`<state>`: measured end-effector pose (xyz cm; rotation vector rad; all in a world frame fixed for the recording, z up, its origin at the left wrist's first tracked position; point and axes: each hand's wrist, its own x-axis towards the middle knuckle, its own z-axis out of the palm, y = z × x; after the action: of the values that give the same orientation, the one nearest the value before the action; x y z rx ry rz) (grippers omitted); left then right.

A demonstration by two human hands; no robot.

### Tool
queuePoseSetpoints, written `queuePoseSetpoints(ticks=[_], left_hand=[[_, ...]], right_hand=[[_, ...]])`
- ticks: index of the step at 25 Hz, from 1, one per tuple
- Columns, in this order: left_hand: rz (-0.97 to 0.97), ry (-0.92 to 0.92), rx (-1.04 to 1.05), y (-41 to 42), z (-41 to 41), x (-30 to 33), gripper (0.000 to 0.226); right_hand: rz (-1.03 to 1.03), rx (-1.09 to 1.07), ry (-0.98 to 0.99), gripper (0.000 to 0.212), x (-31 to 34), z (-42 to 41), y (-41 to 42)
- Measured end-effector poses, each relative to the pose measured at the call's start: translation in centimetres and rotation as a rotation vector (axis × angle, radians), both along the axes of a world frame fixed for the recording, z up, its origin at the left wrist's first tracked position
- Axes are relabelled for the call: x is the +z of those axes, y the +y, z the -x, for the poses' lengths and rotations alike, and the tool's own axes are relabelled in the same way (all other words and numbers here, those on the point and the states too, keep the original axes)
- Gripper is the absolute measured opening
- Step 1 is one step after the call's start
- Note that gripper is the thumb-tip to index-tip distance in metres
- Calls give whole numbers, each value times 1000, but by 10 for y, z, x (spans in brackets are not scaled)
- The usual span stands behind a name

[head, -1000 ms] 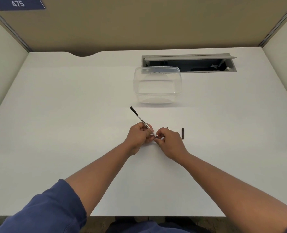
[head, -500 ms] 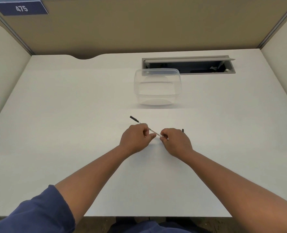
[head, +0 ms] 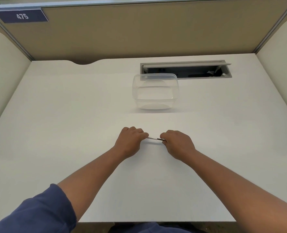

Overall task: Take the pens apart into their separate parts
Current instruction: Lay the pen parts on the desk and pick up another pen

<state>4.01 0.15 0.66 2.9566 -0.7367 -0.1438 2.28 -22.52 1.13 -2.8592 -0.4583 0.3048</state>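
Observation:
A thin white pen [head: 153, 138] with printed markings lies level between my two hands, low over the white desk [head: 72, 115]. My left hand [head: 131, 142] is closed around its left part, hiding that end. My right hand [head: 178, 143] pinches the dark end of the pen at the right. Only a short middle stretch of the barrel shows between the fists.
A clear plastic container [head: 155, 91] stands on the desk beyond my hands. Behind it is an open cable hatch [head: 186, 69] in the desk. Beige partition walls close the back and both sides. A sign reading 475 [head: 22, 16] hangs at the top left.
The pen has swung from pointing up-left to level, its far end now hidden in my left hand. Both hands have shifted. The small black part by my right hand is no longer visible.

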Motion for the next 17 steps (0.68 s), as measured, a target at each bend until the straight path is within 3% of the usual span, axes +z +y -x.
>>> queuePoseSetpoints(ticks=[9,17], left_hand=[[-45,80,66,5,-14,6,47],[40,137,14,-2,-31,-9,45]], right_hand=[[-83,-164,7,17,16,-31,-16],[-156,-135,-190,18,46,-107,-1]])
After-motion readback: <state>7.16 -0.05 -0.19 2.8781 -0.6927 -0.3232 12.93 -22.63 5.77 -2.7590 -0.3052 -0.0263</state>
